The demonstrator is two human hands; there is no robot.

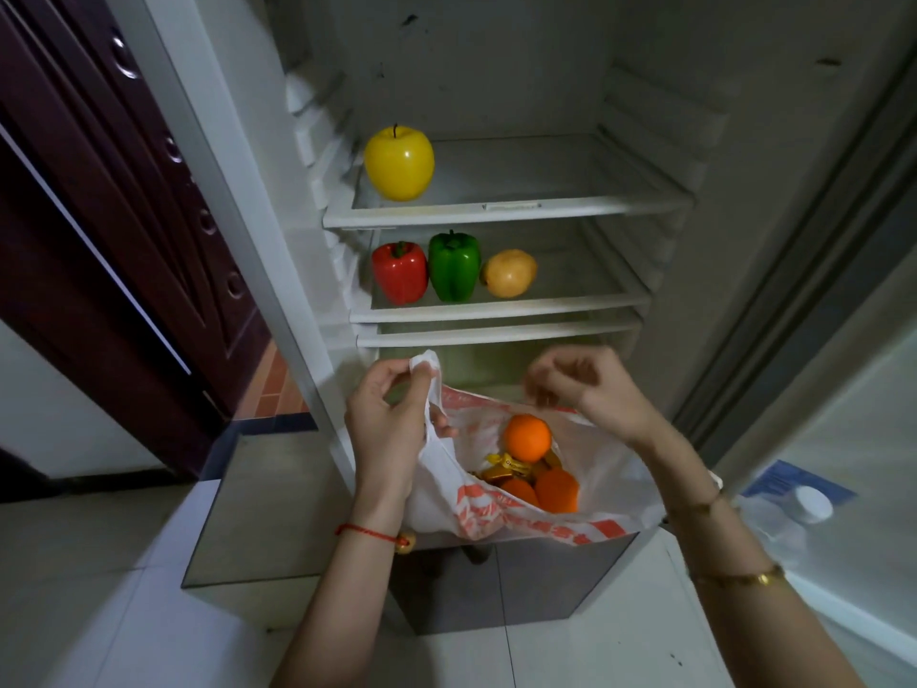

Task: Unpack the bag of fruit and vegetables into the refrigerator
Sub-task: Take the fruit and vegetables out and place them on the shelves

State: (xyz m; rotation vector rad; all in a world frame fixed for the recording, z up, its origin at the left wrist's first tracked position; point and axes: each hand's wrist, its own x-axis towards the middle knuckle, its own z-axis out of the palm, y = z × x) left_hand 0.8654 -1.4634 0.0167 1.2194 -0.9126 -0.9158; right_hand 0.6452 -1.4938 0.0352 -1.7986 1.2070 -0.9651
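A white and orange plastic bag hangs open in front of the open refrigerator. My left hand grips the bag's left handle. My right hand pinches the bag's far right rim. Inside the bag lie an orange, other orange pieces and a yellow-brown item. On the upper shelf sits a yellow apple. The lower shelf holds a red pepper, a green pepper and a yellowish fruit.
The fridge door stands open at the right, with a white-capped bottle in its rack. A dark wooden door is at the left. The grey lower fridge compartment is below the bag. Pale floor tiles lie underneath.
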